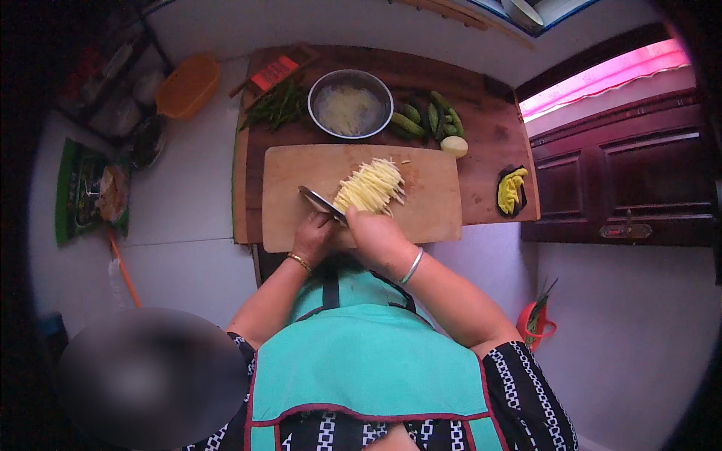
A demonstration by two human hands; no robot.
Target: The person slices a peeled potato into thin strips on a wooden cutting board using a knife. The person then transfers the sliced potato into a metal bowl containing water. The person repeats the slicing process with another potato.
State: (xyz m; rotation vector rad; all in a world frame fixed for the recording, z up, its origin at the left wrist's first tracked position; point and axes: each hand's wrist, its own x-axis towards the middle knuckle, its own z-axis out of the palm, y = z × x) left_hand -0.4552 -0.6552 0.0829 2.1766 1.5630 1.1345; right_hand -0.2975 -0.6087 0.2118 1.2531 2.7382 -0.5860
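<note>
On the pale, rectangular wooden cutting board (432, 199), in the head view and the only one I have, a loose heap of thin, pale-yellow vegetable shreds (374, 184) lies around the middle. From my remote seat I see the right hand (376, 237) closed on the dark-bladed kitchen knife (322, 203), its handle hidden in the grip, with the blade at the heap's near-left side. The left hand (311, 234), at the board's near edge, has its fingers bent close beside the blade; I cannot tell whether they hold a piece.

I judge the cutting well along: the heap is finely shredded, and just beyond the board a round, silvery metal bowl (352, 137) holds more pale shreds (346, 109). By the board's far right corner, a round, pale-yellow peeled vegetable (454, 146) is whole, so that one seems left to cut. The long green cucumbers (436, 120) beyond that corner look uncut too, as do the slender green pods (277, 109) beyond the far left one. Whether those belong to this work, I cannot say.
</note>
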